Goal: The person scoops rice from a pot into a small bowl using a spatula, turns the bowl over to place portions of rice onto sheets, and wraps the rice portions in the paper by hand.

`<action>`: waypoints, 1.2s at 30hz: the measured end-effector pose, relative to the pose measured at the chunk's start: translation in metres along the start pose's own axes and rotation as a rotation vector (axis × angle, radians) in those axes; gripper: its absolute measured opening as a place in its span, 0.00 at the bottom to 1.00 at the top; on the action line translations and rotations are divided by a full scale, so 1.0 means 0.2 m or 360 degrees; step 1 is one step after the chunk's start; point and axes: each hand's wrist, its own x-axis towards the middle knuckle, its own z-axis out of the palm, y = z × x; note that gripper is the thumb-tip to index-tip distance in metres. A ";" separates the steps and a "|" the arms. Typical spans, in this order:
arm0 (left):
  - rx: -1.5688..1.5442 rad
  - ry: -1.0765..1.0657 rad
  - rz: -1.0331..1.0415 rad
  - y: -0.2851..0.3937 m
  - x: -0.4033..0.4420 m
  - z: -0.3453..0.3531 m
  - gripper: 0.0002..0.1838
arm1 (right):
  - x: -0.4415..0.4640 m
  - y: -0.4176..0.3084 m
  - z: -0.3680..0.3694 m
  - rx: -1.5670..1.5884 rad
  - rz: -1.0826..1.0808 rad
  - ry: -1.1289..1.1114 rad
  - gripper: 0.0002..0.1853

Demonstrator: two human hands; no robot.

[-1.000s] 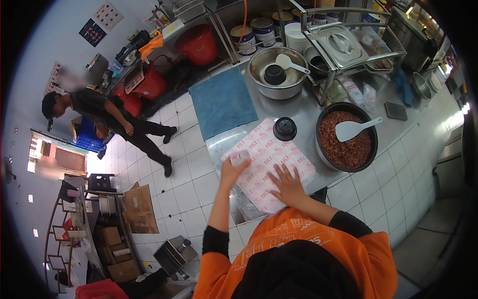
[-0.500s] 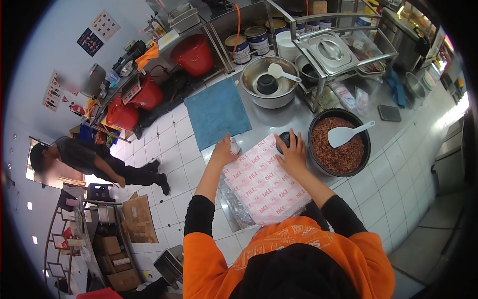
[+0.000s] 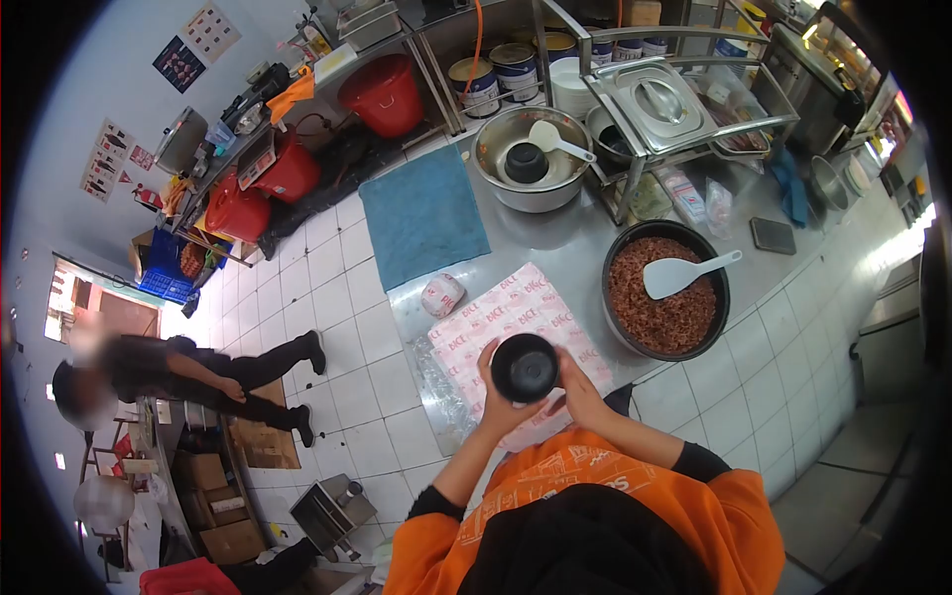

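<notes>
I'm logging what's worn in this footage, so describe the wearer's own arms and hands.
The left hand and right hand are bare, with no gloves. On each arm, a snug black inner sleeve shows beyond a looser, bright orange outer sleeve.

Cannot see the printed paper [image 3: 527, 301] directly behind the black bowl [image 3: 526, 368]. Cannot make out the blurred head [image 3: 81, 391] of the co-worker [image 3: 149, 369] or the tiny lettering on the dark poster [image 3: 179, 64].

Wrapping paper [image 3: 511, 312] — "BICE" (seemingly), repeated.
</notes>
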 end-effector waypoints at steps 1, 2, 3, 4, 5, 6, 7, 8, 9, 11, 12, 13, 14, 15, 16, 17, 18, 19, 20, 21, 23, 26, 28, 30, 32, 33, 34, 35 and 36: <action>-0.0087 0.0115 -0.0009 0.08 -0.03 0.03 0.66 | -0.05 -0.04 -0.05 -0.0330 0.0029 -0.0070 0.25; -0.0098 0.0167 -0.0055 0.14 -0.05 0.05 0.65 | -0.09 -0.11 -0.13 -0.0829 -0.0203 -0.0078 0.18; -0.0120 0.0212 -0.0102 0.18 -0.07 0.06 0.64 | -0.13 -0.20 -0.20 -0.1131 -0.0695 0.0055 0.11; 0.0019 0.0260 -0.0092 0.14 -0.09 0.06 0.61 | -0.16 -0.27 -0.31 -0.1395 -0.1040 0.0299 0.09; -0.0041 0.0125 -0.0322 0.21 -0.07 0.07 0.56 | -0.16 -0.41 -0.43 -0.1744 -0.1358 0.0606 0.09; -0.0025 0.0004 -0.0402 0.22 -0.06 0.09 0.54 | -0.19 -0.59 -0.51 -0.1857 -0.1318 0.0759 0.09; 0.0005 -0.0115 -0.0473 0.23 -0.06 0.11 0.53 | -0.14 -0.61 -0.70 -0.2077 -0.1154 0.1086 0.10; 0.0046 -0.0129 -0.0445 0.22 -0.07 0.15 0.53 | -0.11 -0.67 -0.85 -0.2364 -0.1171 0.1271 0.12; 0.0094 -0.0137 -0.0415 0.19 -0.09 0.19 0.52 | -0.13 -0.66 -0.97 -0.2495 -0.1114 0.1215 0.13; 0.0186 -0.0158 -0.0339 0.19 -0.05 0.28 0.53 | -0.10 -0.65 -1.17 -0.2762 -0.1019 0.1086 0.14; 0.0226 -0.0175 -0.0310 0.21 -0.02 0.32 0.53 | -0.09 -0.65 -1.18 -0.2791 -0.0987 0.0953 0.15; 0.0265 -0.0199 -0.0294 0.23 -0.01 0.37 0.54 | -0.09 -0.64 -1.20 -0.2819 -0.0975 0.0825 0.15; 0.0309 -0.0231 -0.0278 0.25 0.01 0.42 0.55 | -0.08 -0.63 -1.21 -0.2840 -0.0957 0.0702 0.15; 0.0301 -0.0260 -0.0266 0.25 0.02 0.46 0.55 | -0.07 -0.63 -1.20 -0.2853 -0.0937 0.0584 0.15; 0.0297 -0.0288 -0.0250 0.25 0.03 0.50 0.55 | -0.04 -0.65 -1.20 -0.2834 -0.0694 0.0512 0.12; 0.0295 -0.0314 -0.0237 0.24 0.05 0.54 0.55 | -0.04 -0.70 -1.21 -0.2908 -0.0494 0.0571 0.12; 0.0219 -0.0354 -0.0311 0.24 0.05 0.56 0.54 | -0.06 -0.79 -1.17 -0.2969 -0.0280 0.0621 0.12; 0.0140 -0.0349 -0.0364 0.22 0.04 0.59 0.54 | -0.07 -0.85 -1.16 -0.3024 -0.0058 0.0668 0.12; 0.0057 -0.0342 -0.0416 0.20 0.04 0.62 0.54 | -0.03 -0.89 -1.18 -0.3082 -0.0070 0.0518 0.12; -0.0023 -0.0341 -0.0472 0.19 0.02 0.65 0.54 | 0.00 -0.91 -1.20 -0.3127 -0.0078 0.0368 0.13; -0.0176 -0.0298 -0.0598 0.16 -0.02 0.70 0.54 | 0.04 -0.85 -1.20 -0.3107 -0.0082 0.0056 0.14; -0.0362 -0.0229 -0.0635 0.14 -0.04 0.73 0.53 | 0.12 -0.68 -1.12 -0.3019 -0.0119 -0.0340 0.15; -0.0430 -0.0174 -0.0670 0.18 -0.03 0.76 0.52 | 0.14 -0.67 -1.08 -0.3066 -0.0195 -0.0489 0.18; -0.0426 -0.0142 -0.0741 0.24 -0.03 0.76 0.52 | 0.15 -0.65 -1.12 -0.2986 -0.0354 -0.0646 0.17; -0.0610 -0.0081 -0.0734 0.18 -0.04 0.78 0.52 | 0.18 -0.66 -1.15 -0.2937 -0.0436 -0.0751 0.18; -0.0707 -0.0047 -0.0738 0.16 -0.05 0.80 0.52 | 0.19 -0.66 -1.14 -0.2916 -0.0424 -0.0799 0.18; -0.0707 -0.0050 -0.0722 0.15 -0.06 0.81 0.52 | 0.19 -0.66 -1.13 -0.2896 -0.0416 -0.0850 0.18; -0.0701 -0.0049 -0.0706 0.14 -0.06 0.81 0.52 | 0.20 -0.66 -1.14 -0.2891 -0.0457 -0.0898 0.18; -0.0691 -0.0046 -0.0691 0.14 -0.07 0.81 0.53 | 0.20 -0.66 -1.14 -0.2883 -0.0503 -0.0947 0.18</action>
